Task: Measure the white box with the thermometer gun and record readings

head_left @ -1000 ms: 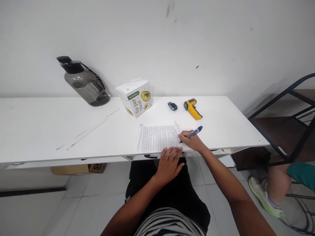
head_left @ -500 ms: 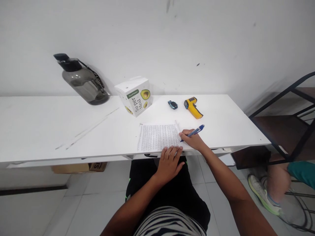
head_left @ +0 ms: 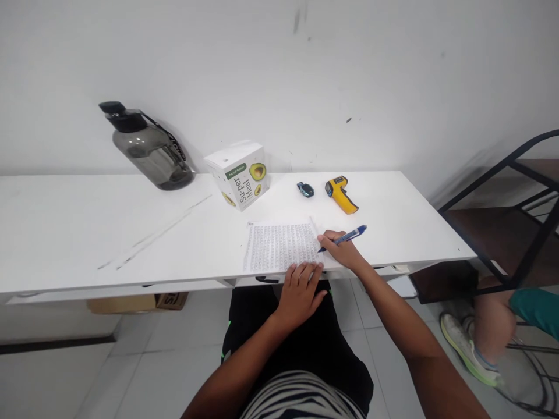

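A sheet of paper (head_left: 279, 247), covered in rows of small handwriting, lies near the front edge of the white table (head_left: 183, 250). My right hand (head_left: 343, 249) grips a blue pen (head_left: 353, 234), its tip down at the sheet's right side. My left hand (head_left: 302, 291) rests with its fingers stretched out over the table's front edge, fingertips at the bottom of the sheet, nothing held. Beyond the paper are a yellow infrared thermometer (head_left: 342, 195) and a dark wristwatch (head_left: 305, 189).
A white box with avocado pictures (head_left: 244, 180) stands behind the paper. Farther left is a grey water bottle (head_left: 152, 151) by the wall. On the right are a black metal-framed rack (head_left: 519, 203) and another person's leg and shoe (head_left: 469, 349). A cardboard box (head_left: 140, 302) sits below the table.
The pen has tilted slightly, its top end moving a little right and its tip a little left. My left hand stays in place. The whole view has shifted slightly.
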`<action>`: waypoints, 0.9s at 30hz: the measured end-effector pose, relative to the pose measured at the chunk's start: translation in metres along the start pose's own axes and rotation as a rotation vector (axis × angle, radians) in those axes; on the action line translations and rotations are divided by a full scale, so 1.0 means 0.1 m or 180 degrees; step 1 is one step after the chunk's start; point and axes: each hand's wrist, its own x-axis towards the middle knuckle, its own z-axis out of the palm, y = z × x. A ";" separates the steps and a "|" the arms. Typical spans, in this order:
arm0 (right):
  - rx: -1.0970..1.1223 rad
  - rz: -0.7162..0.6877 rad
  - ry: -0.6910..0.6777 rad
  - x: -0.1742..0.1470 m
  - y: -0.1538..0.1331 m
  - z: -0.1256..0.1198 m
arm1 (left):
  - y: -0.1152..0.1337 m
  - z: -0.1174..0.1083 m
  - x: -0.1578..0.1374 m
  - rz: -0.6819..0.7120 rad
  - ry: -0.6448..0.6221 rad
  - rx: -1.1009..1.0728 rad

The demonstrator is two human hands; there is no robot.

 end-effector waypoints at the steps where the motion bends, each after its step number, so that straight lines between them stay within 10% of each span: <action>1: 0.0008 -0.0003 0.0093 0.00 0.00 0.01 | 0.00 0.00 0.00 -0.0006 0.0016 -0.0021; 15: -0.2373 -0.0557 -0.0146 0.94 0.01 0.25 | -0.08 -0.45 0.45 -0.0277 -0.0470 -0.1356; 20: -0.2476 -0.0870 -0.0287 1.05 0.06 0.33 | -0.48 -0.83 0.64 0.0052 0.0907 -0.1711; 23: -0.2266 -0.0774 0.0458 1.06 0.13 0.21 | -1.03 -0.85 0.94 -0.1012 0.2106 -0.1317; 27: -0.2508 0.0320 0.1598 1.09 0.22 -0.13 | -1.91 -0.55 1.39 -0.2932 0.1937 -0.1634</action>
